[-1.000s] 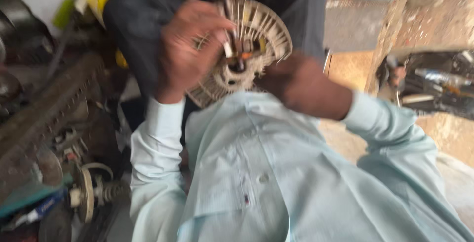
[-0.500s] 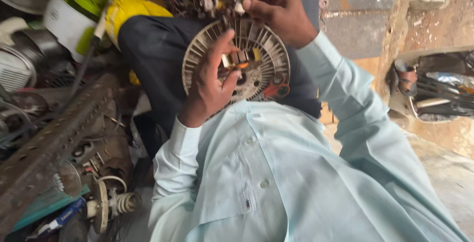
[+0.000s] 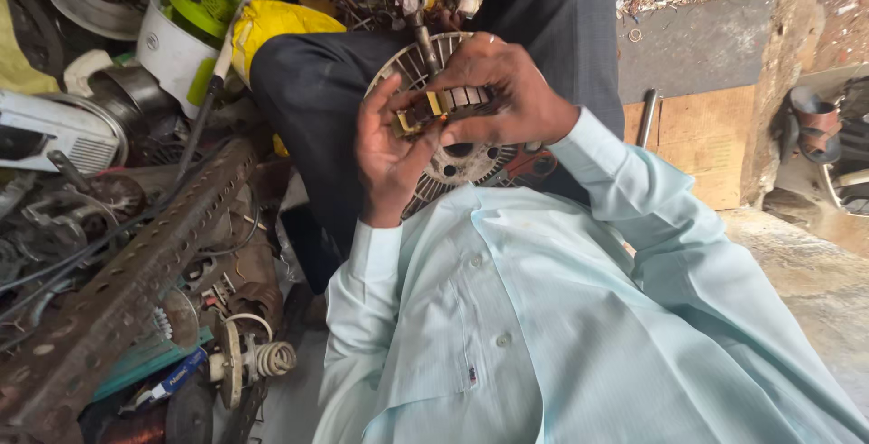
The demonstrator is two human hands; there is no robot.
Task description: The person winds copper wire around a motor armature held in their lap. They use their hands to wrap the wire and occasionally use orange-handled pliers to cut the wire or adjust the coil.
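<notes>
Brass-coloured part (image 3: 444, 107) pinched between both hands (image 3: 453, 114), above finned disc (image 3: 462, 159).

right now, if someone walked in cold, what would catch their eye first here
First the two hands at top centre: the left hand and right hand together grip a small slotted metal core over a round finned metal disc resting on the lap. Next, the pale blue shirt filling the lower frame, then the rusty perforated angle bar slanting through scrap at left.

We are holding a small dull brass-and-steel part (image 3: 444, 107) over a matt grey cast-metal finned disc (image 3: 453, 159). We are wearing smooth pale cloth sleeves (image 3: 634, 200); beside us, a rusty, rough perforated steel bar (image 3: 136, 272) is lying.
</notes>
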